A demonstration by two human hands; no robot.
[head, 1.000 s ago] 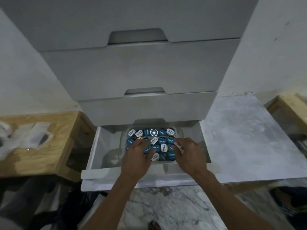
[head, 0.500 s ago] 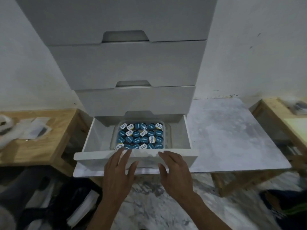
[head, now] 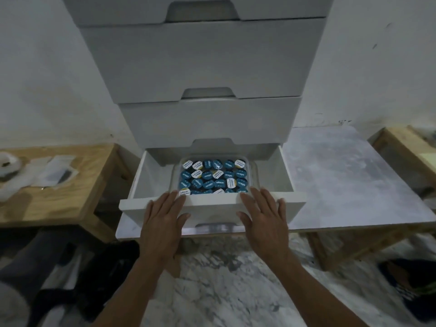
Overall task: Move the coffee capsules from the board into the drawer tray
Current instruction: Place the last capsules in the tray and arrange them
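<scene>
Both my hands are flat against the front panel of the open white bottom drawer, fingers spread wide, holding nothing. My left hand sits left of the handle cutout and my right hand right of it, with the fingertips of both reaching up over the panel's top edge.

The small round coffee capsules are all in the clear plastic tray inside that drawer, roughly centred between its side walls. They're packed tight in rows, foil lids facing up. Most lids are teal-blue with white lettering, and a handful are white with dark lettering and a bit of yellow at the edge. The print is too small to read properly. The nearest row is partly hidden behind the drawer front.

The drawer belongs to a tall white drawer unit, with the drawers above it shut. The unit stands on a pale marble-look board that stretches off to the right, and nothing lies on the part I can see. Over on the left there's a wooden table with some clear plastic packets on it.
</scene>
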